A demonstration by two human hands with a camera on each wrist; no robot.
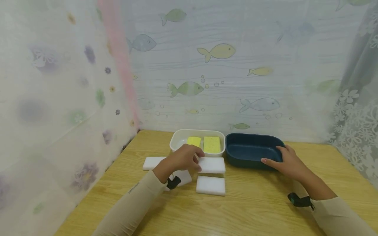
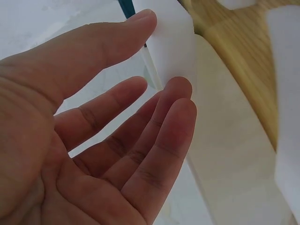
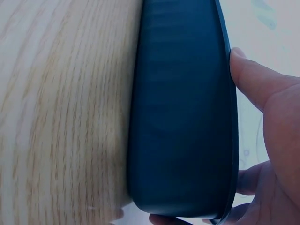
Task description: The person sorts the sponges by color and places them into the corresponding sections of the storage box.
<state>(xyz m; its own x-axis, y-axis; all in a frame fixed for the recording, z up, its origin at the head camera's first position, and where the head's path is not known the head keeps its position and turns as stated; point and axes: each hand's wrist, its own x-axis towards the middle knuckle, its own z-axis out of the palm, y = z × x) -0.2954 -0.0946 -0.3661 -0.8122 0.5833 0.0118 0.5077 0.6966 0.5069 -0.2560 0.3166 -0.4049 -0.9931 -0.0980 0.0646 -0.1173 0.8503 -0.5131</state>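
Observation:
My left hand (image 1: pixel 184 157) pinches the left end of a white sponge block (image 1: pixel 212 165), thumb at the near edge and fingers at the far one. This block lies along the front of a white container (image 1: pixel 174 141). Inside that container are two yellow sponges, one on the left (image 1: pixel 194 141) and one on the right (image 1: pixel 212 145). My right hand (image 1: pixel 290 162) grips the right end of a dark blue container (image 3: pixel 183 117), thumb against its front rim and fingers around the end. The blue container's visible interior shows only its bare floor.
More white blocks lie on the wooden table (image 1: pixel 251 203): one at the left (image 1: pixel 153 163), one partly under my left wrist (image 1: pixel 184 177), one in front (image 1: pixel 211 185). The two containers stand side by side before a fish-patterned curtain (image 1: pixel 183 59). A flowered curtain (image 1: pixel 59 131) hangs at the left.

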